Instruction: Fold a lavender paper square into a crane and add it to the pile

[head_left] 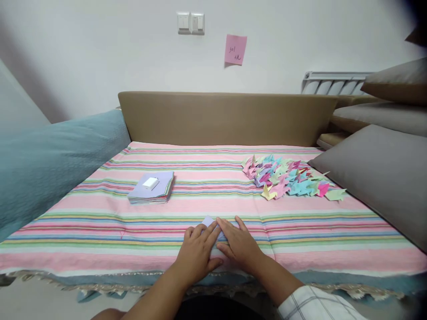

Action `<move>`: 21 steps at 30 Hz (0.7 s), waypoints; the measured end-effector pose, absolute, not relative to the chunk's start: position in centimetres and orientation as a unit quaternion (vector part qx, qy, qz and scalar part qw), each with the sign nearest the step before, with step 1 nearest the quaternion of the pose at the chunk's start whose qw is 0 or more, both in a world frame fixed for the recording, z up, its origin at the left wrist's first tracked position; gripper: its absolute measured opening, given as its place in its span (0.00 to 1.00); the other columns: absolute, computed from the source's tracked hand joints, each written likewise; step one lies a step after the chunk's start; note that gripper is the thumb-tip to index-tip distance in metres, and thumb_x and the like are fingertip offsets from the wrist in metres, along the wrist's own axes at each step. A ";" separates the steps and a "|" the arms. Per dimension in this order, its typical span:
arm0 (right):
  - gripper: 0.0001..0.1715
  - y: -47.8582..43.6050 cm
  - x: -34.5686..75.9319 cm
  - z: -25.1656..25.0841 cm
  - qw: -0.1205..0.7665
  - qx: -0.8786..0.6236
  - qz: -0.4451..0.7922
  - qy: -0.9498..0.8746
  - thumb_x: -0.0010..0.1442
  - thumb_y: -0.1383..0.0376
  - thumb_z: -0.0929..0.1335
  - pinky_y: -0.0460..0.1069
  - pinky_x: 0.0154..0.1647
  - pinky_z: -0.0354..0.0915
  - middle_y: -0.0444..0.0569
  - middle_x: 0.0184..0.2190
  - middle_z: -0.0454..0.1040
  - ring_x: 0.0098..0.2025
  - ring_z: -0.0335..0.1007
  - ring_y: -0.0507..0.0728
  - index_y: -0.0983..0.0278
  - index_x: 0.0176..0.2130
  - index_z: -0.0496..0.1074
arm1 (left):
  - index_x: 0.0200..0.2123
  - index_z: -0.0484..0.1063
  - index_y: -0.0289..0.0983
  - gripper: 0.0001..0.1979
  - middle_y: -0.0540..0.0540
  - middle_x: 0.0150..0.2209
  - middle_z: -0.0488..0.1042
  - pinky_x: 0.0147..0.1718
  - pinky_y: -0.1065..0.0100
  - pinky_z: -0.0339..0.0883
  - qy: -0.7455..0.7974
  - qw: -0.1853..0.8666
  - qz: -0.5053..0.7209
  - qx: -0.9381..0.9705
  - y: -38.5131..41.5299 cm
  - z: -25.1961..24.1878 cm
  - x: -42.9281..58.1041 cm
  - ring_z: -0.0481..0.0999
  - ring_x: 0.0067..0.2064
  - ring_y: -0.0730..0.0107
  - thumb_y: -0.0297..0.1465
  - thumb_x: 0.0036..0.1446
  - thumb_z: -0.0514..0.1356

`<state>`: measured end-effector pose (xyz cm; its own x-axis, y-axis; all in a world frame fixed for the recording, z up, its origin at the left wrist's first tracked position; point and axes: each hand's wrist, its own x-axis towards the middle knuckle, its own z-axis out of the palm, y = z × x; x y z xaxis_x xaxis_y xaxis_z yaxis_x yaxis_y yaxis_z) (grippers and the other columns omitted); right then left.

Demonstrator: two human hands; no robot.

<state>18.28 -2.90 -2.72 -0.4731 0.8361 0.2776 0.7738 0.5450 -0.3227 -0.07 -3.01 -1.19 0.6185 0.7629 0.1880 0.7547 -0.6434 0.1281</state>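
A small piece of lavender paper (207,219) lies on the striped cloth near the front edge, mostly covered by my hands, so its folds are hard to make out. My left hand (199,248) rests on it from the left, with its fingers stretched forward and its thumb out to the side. From the right, my right hand (239,243) lies flat on the same paper, fingers extended and thumb apart. The fingertips of both hands meet near the paper's far corner. Neither hand is wrapped round anything.
A stack of coloured paper (150,189) with a small white box (150,183) on top sits at left. Many folded paper pieces (287,178) are heaped at right. A blue-covered armrest (66,155), grey cushions (376,178) and a brown backrest (227,118) border the striped cloth (100,213).
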 end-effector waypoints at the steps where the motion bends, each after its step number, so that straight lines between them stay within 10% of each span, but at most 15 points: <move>1: 0.36 -2.9 18.4 -2.8 0.200 -0.473 0.076 -0.855 0.64 0.52 0.58 0.65 0.63 0.40 0.56 0.61 0.58 0.62 0.54 0.60 0.67 0.64 0.48 | 0.63 0.48 0.45 0.42 0.45 0.61 0.59 0.49 0.51 0.52 0.426 0.027 0.117 0.897 -3.0 -1.3 -0.3 0.59 0.55 0.52 0.47 0.48 0.62; 21: 0.28 -3.4 17.8 -3.5 0.158 -0.474 -0.013 -0.866 0.62 0.49 0.59 0.65 0.61 0.40 0.52 0.61 0.59 0.61 0.53 0.62 0.55 0.58 0.60 | 0.45 0.70 0.41 0.13 0.47 0.43 0.75 0.46 0.61 0.63 0.507 0.148 0.245 0.813 -1.2 0.3 -3.7 0.71 0.46 0.63 0.31 0.55 0.56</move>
